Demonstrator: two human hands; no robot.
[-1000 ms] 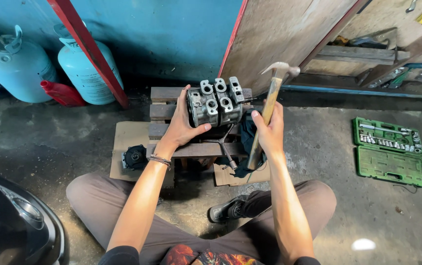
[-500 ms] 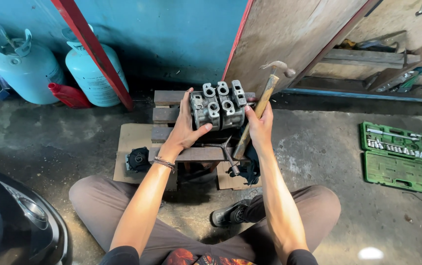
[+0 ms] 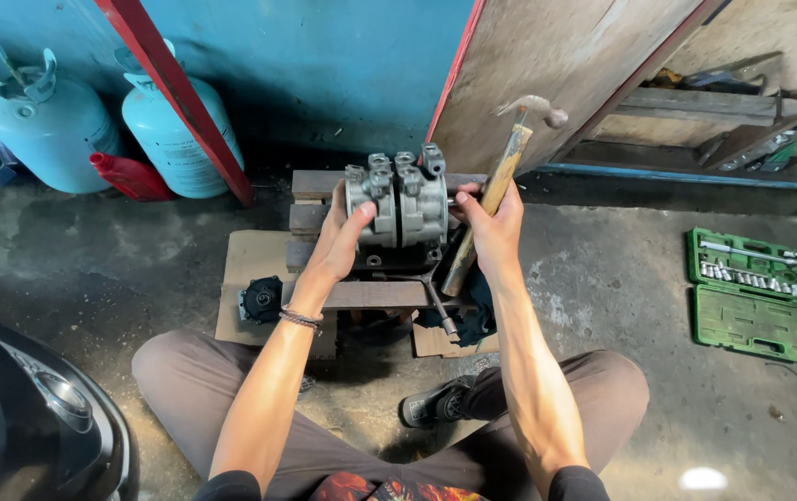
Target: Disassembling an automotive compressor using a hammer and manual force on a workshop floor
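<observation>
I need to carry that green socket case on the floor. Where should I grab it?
The green socket case lies open flat, sockets loose in the upper half. Judging by that, fold it shut first, then grip the long outer edge from the near side, fingers underneath.

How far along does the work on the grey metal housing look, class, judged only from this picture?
Done: the open green socket set lies on the floor, and the grey metal housing stands over wooden blocks.
In hand: the left hand grips the housing's side; the right hand steadies it while also holding a wooden-handled hammer.
Left: the housing's two halves look joined, and no parts from it lie loose nearby.
</observation>
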